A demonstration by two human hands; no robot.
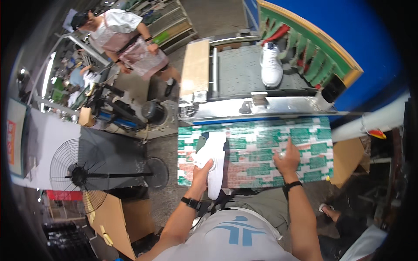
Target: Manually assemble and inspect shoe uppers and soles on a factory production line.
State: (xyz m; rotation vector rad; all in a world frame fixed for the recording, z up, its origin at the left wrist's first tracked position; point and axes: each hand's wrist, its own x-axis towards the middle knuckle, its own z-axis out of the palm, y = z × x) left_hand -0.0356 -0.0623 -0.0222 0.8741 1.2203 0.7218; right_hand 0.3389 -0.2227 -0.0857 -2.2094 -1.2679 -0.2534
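My left hand (202, 170) is closed round the side of a white sneaker (215, 163), which is turned on its side with the pale sole facing right. The shoe is over the left part of a worktable (257, 167) covered in green and white patterned sheeting. Over the right part of the same table is my right hand (287, 160). Its index finger points away from me while the other fingers curl in. A small pale, shiny spot shows by those fingers, too small to name.
Beyond the table, a second white sneaker (271, 65) rests on a dark conveyor belt (239, 67) beside a green strip curtain (305, 45). A standing fan (79, 176) and cardboard (111, 222) are at left. Another person in an apron (135, 56) stands at far left.
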